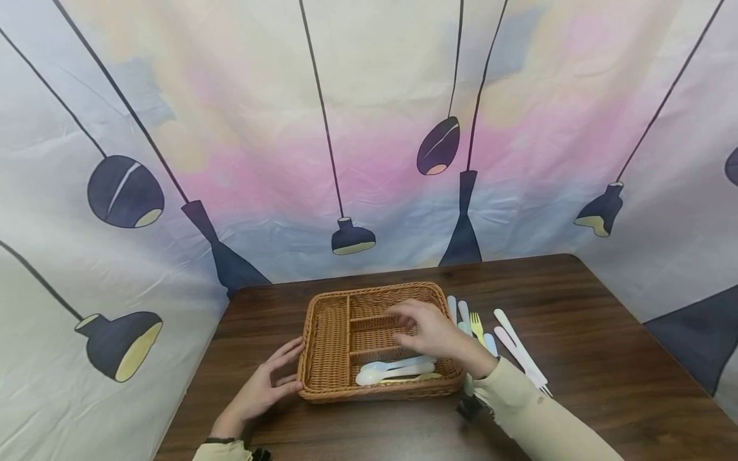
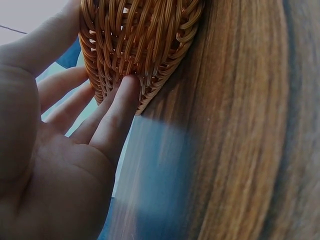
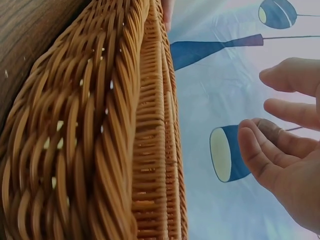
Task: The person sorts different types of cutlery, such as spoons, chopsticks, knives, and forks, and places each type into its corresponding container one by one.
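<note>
A brown wicker basket (image 1: 328, 342) with several compartments sits on the table. My left hand (image 1: 262, 384) rests against its left end; in the left wrist view the fingertips (image 2: 131, 85) touch the woven wall. Over the basket's right half hovers my right hand (image 1: 429, 330), its fingers loosely bent and nothing between them. The right wrist view shows that hand (image 3: 287, 150) apart from the basket's rim (image 3: 117, 125). In the front compartment lie a white spoon (image 1: 371, 376), a light blue spoon (image 1: 377, 366) and a yellowish piece (image 1: 428, 377), partly hidden.
Right of the basket, a yellow fork (image 1: 476, 326) lies among several pale blue handles (image 1: 464, 310), partly covered by the right arm. Farther right are white and pinkish cutlery (image 1: 521, 352), tines toward the front. Behind the dark wooden table (image 1: 553, 294) hangs a lamp-printed cloth (image 1: 380, 160).
</note>
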`<state>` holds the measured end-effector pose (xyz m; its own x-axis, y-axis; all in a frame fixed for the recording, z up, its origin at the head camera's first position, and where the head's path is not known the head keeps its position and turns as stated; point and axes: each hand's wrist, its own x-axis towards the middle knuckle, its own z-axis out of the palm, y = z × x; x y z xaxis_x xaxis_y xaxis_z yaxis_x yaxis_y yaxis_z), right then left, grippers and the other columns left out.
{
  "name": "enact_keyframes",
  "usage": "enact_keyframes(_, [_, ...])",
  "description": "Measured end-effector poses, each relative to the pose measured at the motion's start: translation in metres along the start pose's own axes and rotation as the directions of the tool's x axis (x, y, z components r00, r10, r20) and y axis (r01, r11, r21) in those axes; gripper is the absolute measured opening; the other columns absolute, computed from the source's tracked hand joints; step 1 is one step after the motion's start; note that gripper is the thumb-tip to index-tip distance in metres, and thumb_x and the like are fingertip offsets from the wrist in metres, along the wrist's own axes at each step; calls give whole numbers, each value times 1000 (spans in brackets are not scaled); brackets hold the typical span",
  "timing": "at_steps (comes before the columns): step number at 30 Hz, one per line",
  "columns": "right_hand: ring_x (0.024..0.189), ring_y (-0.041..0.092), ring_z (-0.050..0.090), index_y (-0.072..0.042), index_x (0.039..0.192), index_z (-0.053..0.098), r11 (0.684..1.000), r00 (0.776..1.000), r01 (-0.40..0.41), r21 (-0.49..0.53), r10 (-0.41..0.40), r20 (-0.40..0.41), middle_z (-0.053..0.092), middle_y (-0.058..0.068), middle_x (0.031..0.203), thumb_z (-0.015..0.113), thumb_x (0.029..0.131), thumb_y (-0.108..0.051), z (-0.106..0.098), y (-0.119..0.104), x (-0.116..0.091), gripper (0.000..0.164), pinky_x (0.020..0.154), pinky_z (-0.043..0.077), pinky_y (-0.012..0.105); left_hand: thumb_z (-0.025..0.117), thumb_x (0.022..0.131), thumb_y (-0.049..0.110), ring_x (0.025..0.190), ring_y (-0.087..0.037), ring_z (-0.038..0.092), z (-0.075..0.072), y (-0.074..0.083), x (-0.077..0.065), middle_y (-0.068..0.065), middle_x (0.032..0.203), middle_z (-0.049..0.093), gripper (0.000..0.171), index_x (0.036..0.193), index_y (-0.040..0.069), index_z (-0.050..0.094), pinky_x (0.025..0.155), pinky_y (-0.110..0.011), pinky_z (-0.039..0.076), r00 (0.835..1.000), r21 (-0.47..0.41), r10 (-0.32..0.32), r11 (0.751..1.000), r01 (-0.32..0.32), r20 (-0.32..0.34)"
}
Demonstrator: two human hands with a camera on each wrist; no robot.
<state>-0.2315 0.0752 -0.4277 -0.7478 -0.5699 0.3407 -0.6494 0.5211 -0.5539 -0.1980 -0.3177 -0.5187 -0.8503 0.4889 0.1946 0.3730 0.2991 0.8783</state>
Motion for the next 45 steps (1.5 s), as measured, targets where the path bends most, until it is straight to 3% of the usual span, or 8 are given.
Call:
enact_keyframes(9, [89, 15, 65, -13, 132, 59, 998, 997, -54, 13, 55, -57, 64, 5, 117, 71, 88, -19, -15, 12, -12, 46, 74, 55, 30, 70, 89, 9, 135, 9, 32, 0, 0, 1, -17, 161, 17, 70, 150, 1, 35, 96, -32, 51, 1000, -14, -26, 1000, 26, 14])
enact_keyframes(13, [85, 16, 66, -11, 131, 60, 998, 995, -55, -11, 54, -81, 67, 3, 107, 71, 89, -19, -24, 17, -18, 45, 78, 56, 35, 69, 90, 8, 136, 10, 29, 0, -1, 0, -17, 161, 17, 70, 150, 1, 35, 97, -34, 51, 1000, -1, -24, 1000, 24, 10])
enact_keyframes(16, [84, 17, 66, -11, 131, 60, 997, 993, -68, -25, 65, -100, 66, 0, 99, 71, 89, -20, -29, 22, -23, 45, 76, 56, 36, 70, 89, 8, 136, 9, 28, -1, -1, 1, -17, 161, 18, 70, 150, 0, 35, 97, -36, 51, 1000, 7, -17, 1000, 17, 4])
enact_keyframes(20, [86, 19, 66, -11, 130, 61, 995, 987, -102, -18, 99, -127, 64, 2, 107, 72, 88, -18, -35, 27, -31, 45, 67, 54, 29, 70, 89, 8, 136, 8, 30, -1, 0, 1, -17, 161, 17, 70, 150, 0, 35, 97, -35, 51, 1000, -5, -14, 1000, 14, 7])
enact_keyframes(30, [87, 17, 65, -13, 127, 63, 988, 973, -156, -7, 152, -172, 64, 3, 113, 72, 87, -18, -40, 39, -42, 41, 72, 58, 39, 69, 89, 6, 136, 7, 31, -1, -1, 0, -19, 160, 17, 70, 149, -1, 35, 97, -33, 51, 1000, -13, 1, 1000, -1, 7])
enact_keyframes(36, [88, 18, 65, -12, 127, 63, 982, 966, -187, -17, 181, -186, 65, 8, 112, 72, 87, -19, -45, 42, -46, 41, 74, 57, 36, 68, 90, 6, 137, 9, 28, 0, -1, 1, -18, 161, 17, 69, 150, 0, 35, 97, -25, 50, 1000, -6, 5, 1000, -5, 10])
enact_keyframes(42, [87, 18, 65, -9, 127, 63, 977, 961, -207, -41, 196, -197, 65, 7, 109, 73, 88, -20, -47, 47, -49, 42, 73, 57, 39, 69, 89, 8, 136, 10, 28, -1, 1, 1, -19, 160, 17, 70, 149, -1, 35, 97, -34, 51, 1000, -1, -1, 1000, 1, 7])
enact_keyframes(45, [85, 18, 65, -7, 125, 63, 976, 957, -213, -53, 197, -212, 65, 5, 105, 74, 86, -16, -45, 51, -52, 41, 73, 58, 40, 70, 89, 8, 136, 10, 30, -1, 2, 0, -20, 160, 17, 70, 149, -2, 35, 97, -33, 51, 1000, -4, -3, 1000, 3, 8])
